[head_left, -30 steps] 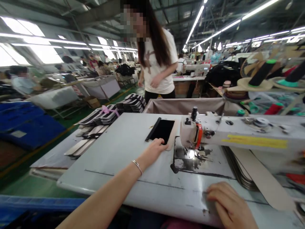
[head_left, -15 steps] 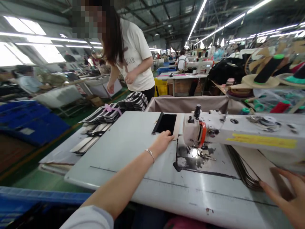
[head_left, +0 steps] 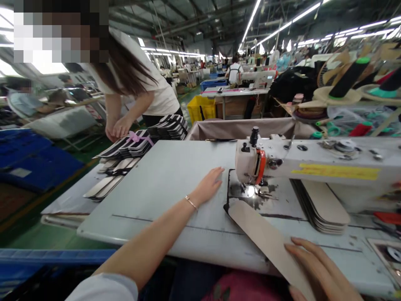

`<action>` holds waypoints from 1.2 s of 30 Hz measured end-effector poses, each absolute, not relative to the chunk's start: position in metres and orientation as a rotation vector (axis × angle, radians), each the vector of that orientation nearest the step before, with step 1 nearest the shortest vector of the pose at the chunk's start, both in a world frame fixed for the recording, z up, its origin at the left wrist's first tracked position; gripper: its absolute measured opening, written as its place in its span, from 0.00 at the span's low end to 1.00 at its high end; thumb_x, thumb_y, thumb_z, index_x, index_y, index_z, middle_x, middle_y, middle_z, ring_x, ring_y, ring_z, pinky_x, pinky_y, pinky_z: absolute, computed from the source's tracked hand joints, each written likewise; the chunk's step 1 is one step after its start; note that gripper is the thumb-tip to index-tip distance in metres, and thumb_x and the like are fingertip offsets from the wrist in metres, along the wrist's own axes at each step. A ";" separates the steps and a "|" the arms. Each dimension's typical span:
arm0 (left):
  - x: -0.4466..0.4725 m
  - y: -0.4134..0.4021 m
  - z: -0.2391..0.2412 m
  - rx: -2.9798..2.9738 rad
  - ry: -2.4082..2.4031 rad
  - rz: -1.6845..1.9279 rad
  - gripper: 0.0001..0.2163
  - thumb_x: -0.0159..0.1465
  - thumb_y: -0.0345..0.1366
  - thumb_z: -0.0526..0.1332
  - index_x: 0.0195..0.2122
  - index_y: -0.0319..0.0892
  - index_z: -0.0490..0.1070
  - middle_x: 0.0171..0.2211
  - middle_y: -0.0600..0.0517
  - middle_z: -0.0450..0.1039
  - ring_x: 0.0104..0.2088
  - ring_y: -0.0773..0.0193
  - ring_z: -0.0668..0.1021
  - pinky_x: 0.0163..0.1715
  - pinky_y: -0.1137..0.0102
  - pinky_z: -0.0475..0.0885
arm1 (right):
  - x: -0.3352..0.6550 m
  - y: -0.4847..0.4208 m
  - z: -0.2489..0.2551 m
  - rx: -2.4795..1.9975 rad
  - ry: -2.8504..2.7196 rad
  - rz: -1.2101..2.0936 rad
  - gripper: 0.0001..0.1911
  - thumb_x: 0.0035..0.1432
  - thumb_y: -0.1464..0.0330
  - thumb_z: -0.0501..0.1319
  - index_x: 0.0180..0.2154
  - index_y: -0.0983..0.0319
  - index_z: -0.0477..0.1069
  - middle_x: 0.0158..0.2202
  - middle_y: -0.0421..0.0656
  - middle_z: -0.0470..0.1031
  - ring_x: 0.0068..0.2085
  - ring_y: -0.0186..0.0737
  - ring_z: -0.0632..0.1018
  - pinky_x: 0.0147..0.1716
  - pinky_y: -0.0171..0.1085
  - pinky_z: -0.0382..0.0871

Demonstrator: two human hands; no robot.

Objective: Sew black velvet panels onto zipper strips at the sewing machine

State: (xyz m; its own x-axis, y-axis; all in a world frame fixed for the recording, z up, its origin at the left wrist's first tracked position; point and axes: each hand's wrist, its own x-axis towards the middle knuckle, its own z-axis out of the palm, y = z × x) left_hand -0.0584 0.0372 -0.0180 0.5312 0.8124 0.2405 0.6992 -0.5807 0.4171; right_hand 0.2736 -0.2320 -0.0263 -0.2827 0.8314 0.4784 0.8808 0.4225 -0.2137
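My left hand (head_left: pixel 209 184) lies flat on the grey sewing table (head_left: pixel 163 184), fingers stretched out, just left of the needle plate (head_left: pixel 250 194). My right hand (head_left: pixel 322 271) at the bottom right presses on a long beige strip (head_left: pixel 266 238) that points toward the needle of the white sewing machine (head_left: pixel 300 167). A stack of the same beige strips (head_left: pixel 322 207) sits under the machine arm on the right.
A person in a white shirt (head_left: pixel 134 79) bends over bundles of black-and-white pieces (head_left: pixel 134 144) tied with a pink ribbon at the table's left. A beige fabric bin (head_left: pixel 238 127) stands behind the table. Thread cones (head_left: pixel 347 79) at the right. Blue crates (head_left: pixel 34 161) at the left.
The black piece once by my left hand is gone from the table. My right hand took a beige strip from the stack and brought it toward the needle. The person moved left to the bundles.
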 end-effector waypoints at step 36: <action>-0.036 -0.031 -0.010 2.791 0.740 0.569 0.16 0.76 0.37 0.51 0.61 0.42 0.69 0.62 0.46 0.69 0.64 0.59 0.70 0.64 0.58 0.71 | 0.233 -0.124 -0.026 -1.222 -2.322 0.174 0.23 0.71 0.75 0.52 0.64 0.57 0.66 0.65 0.47 0.68 0.65 0.45 0.68 0.62 0.52 0.67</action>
